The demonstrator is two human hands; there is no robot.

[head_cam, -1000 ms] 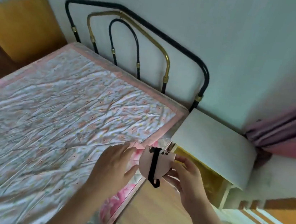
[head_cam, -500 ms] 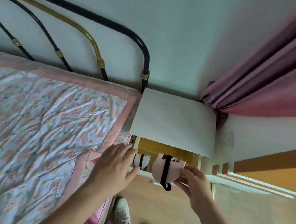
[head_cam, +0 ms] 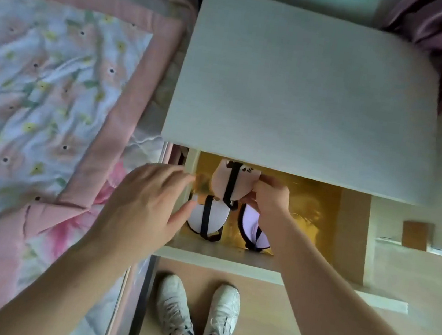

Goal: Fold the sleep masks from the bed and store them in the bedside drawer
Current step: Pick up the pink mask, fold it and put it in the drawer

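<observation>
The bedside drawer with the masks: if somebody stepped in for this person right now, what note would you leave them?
Right hand: inside the open drawer, pinching the folded pink sleep mask with its black strap, not yet released.
Left hand: empty, fingers spread, at the drawer's left front corner, beside the bed.
Done: two folded masks already lie on the drawer floor, a white one at left and a lilac one next to it.
Left: set the pink mask down behind them, let go, withdraw both hands. No other masks show on the visible part of the bed; check the rest, then probably push the drawer shut.
</observation>
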